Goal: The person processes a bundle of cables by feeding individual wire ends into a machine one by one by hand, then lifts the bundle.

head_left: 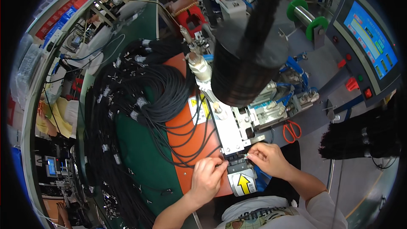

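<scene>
My left hand (207,179) is closed in a pinch at the left side of a black clamp fixture (236,165). What its fingertips hold, if anything, is hidden. On the fixture's right side my right hand (270,160) pinches a small silvery piece (246,156), too small to name. Black cables (182,159) run from a thick bundle across an orange board (185,180) toward the fixture. Just above both hands is a white metal machine plate (229,129). Below the fixture sits a pale block with a yellow arrow (243,184).
A large black cylinder (250,68) hangs over the machine. Red-handled scissors (292,132) lie right of it. Heaped black cables (127,87) cover the green table (146,152). A control panel screen (369,34) and a hanging black cable bundle (360,138) stand at the right.
</scene>
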{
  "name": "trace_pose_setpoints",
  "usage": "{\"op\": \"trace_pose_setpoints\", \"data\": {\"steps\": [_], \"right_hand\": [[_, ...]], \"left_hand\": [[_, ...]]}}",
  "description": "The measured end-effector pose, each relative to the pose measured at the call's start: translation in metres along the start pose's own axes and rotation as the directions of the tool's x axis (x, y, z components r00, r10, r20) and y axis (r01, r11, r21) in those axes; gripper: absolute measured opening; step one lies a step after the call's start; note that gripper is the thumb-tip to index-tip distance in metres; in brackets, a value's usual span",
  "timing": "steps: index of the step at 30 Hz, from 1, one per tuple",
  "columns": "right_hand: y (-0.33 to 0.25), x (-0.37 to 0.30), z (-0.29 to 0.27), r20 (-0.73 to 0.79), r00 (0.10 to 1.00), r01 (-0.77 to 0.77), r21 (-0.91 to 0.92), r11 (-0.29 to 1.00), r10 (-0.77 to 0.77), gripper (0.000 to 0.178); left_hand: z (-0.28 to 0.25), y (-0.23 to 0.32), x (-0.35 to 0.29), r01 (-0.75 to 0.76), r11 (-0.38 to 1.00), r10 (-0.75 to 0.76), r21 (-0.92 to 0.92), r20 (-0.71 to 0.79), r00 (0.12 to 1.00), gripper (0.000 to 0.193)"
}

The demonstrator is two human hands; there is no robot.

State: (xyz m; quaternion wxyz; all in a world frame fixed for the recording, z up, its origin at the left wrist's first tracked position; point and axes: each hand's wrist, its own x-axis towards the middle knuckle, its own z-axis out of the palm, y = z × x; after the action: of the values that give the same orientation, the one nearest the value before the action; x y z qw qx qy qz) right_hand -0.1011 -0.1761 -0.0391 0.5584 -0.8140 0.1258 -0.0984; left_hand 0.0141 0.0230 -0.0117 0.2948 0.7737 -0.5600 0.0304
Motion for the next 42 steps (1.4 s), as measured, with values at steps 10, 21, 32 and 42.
{"op": "trace_pose_setpoints", "data": {"steps": [10,21,32,42], "right_hand": [[-0.053,-0.012,0.043,0.065,0.888,0.459,-0.1,0.883,-0.455,0.011],[-0.053,-0.016,0.058,0.026,0.844,0.511,-0.339,0.79,-0.535,0.012],[-0.05,-0.009,0.054,0.087,0.831,0.55,-0.277,0.788,-0.549,0.015],[-0.056,-0.005,0.048,0.123,0.81,0.585,-0.22,0.781,-0.573,0.015]], "left_hand": [[-0.022,-0.033,0.019,0.01,0.996,0.002,0.086,-0.136,0.991,0.033],[0.018,-0.24,0.265,0.668,0.739,-0.67,-0.088,0.011,0.743,0.074],[0.028,-0.275,0.289,0.376,0.887,-0.349,-0.268,0.146,0.926,0.097],[-0.047,-0.258,0.269,0.226,0.476,-0.614,-0.85,-0.137,0.777,0.032]]}}
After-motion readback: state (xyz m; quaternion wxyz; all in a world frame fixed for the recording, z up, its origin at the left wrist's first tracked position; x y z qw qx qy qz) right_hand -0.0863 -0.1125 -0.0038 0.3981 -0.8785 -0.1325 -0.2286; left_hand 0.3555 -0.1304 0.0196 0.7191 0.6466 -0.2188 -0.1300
